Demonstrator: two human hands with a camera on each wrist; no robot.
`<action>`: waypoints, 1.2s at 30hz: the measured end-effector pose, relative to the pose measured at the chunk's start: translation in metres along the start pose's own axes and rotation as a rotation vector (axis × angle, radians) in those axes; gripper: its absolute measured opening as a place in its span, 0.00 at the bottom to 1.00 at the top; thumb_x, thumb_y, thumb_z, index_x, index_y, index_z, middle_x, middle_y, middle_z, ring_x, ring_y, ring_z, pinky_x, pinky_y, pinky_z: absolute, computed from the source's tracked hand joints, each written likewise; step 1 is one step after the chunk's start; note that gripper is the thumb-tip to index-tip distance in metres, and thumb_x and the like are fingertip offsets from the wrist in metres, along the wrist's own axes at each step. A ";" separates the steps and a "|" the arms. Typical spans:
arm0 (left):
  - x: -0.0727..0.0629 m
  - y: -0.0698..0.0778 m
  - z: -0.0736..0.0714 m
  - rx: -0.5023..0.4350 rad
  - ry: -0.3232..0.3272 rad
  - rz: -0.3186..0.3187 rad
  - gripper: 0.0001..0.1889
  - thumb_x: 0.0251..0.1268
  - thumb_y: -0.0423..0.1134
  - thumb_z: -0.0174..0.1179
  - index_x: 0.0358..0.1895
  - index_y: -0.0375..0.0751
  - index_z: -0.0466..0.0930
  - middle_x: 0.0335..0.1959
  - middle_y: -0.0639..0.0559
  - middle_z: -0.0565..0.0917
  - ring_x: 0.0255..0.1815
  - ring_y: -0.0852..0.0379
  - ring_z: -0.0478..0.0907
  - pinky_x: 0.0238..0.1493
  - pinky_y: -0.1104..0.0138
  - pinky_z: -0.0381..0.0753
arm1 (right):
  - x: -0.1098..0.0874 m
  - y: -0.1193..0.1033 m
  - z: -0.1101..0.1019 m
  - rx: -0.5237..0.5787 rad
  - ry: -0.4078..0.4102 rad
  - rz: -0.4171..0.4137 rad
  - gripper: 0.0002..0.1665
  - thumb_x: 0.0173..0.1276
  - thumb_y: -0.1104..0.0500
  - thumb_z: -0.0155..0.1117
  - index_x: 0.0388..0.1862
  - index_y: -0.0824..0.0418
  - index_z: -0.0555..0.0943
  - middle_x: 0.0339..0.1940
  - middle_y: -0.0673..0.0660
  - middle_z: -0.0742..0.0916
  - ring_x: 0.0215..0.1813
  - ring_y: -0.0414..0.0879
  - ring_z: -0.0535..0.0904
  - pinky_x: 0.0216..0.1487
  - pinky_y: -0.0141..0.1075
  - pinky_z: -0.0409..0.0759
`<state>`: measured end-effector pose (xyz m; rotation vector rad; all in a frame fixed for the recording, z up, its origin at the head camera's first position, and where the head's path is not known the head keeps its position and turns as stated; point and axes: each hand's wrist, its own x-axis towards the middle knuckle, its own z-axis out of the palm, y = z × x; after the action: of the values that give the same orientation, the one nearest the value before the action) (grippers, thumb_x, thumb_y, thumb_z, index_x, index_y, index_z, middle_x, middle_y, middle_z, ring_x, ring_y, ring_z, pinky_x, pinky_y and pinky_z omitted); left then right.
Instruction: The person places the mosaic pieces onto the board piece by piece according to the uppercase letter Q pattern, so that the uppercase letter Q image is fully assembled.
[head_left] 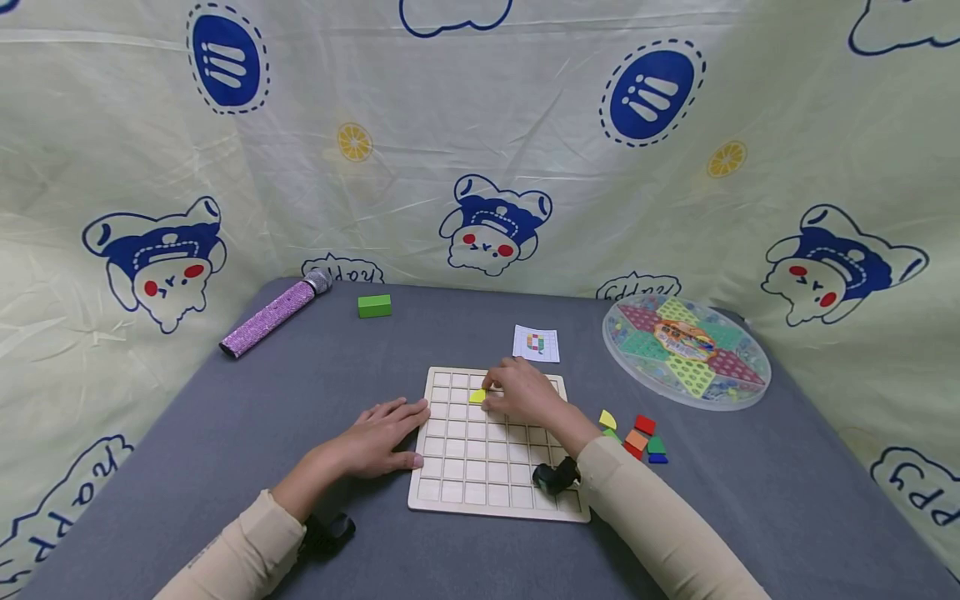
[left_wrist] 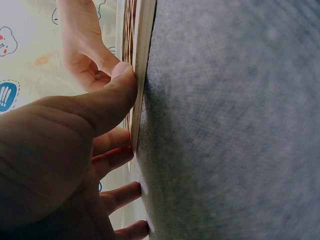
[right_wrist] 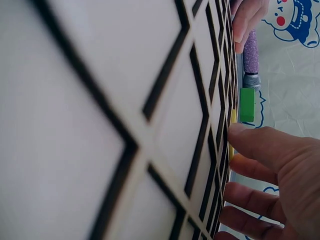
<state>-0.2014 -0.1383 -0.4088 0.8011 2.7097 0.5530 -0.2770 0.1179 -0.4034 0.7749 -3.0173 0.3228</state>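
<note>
A pale wooden grid board [head_left: 476,472] lies flat on the table. My left hand [head_left: 380,437] rests against its left edge, thumb low and fingers spread; in the left wrist view the thumb and two fingertips touch the board's side. My right hand [head_left: 530,393] is over the upper part of the grid. Its thumb and forefinger pinch a small yellow quarter-round piece [head_left: 477,397] down at the squares. In the right wrist view the thumb tip covers part of that yellow piece [right_wrist: 233,118]. Right of the board lie several loose pieces, among them a yellow one [head_left: 607,419] and a red one [head_left: 645,424].
A pattern card [head_left: 536,344] lies beyond the board. At the right is a round clear case [head_left: 686,353] with a coloured star design. A green block [head_left: 374,307] and a glittery purple microphone [head_left: 273,315] sit at the back left. A printed cloth [head_left: 495,108] hangs behind.
</note>
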 end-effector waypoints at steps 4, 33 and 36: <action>0.000 0.000 0.000 0.000 0.002 0.004 0.36 0.66 0.53 0.56 0.73 0.43 0.56 0.76 0.48 0.56 0.76 0.39 0.48 0.69 0.38 0.48 | -0.003 0.001 -0.002 0.018 -0.008 -0.015 0.15 0.59 0.49 0.69 0.44 0.52 0.84 0.39 0.51 0.81 0.43 0.45 0.74 0.45 0.40 0.73; 0.000 0.000 0.001 0.015 -0.005 0.006 0.37 0.66 0.54 0.55 0.73 0.44 0.55 0.76 0.48 0.55 0.77 0.39 0.47 0.69 0.38 0.47 | -0.120 0.106 -0.039 0.026 0.184 0.170 0.18 0.59 0.53 0.69 0.46 0.59 0.83 0.44 0.59 0.82 0.44 0.52 0.70 0.39 0.44 0.68; 0.000 0.000 0.001 0.012 -0.004 0.009 0.37 0.66 0.54 0.55 0.73 0.44 0.55 0.76 0.48 0.55 0.77 0.39 0.47 0.69 0.38 0.47 | -0.130 0.119 -0.039 0.015 0.187 0.193 0.19 0.58 0.52 0.69 0.46 0.60 0.84 0.42 0.60 0.82 0.41 0.52 0.69 0.36 0.41 0.66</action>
<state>-0.2013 -0.1380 -0.4098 0.8166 2.7096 0.5367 -0.2211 0.2893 -0.3967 0.4263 -2.9186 0.3966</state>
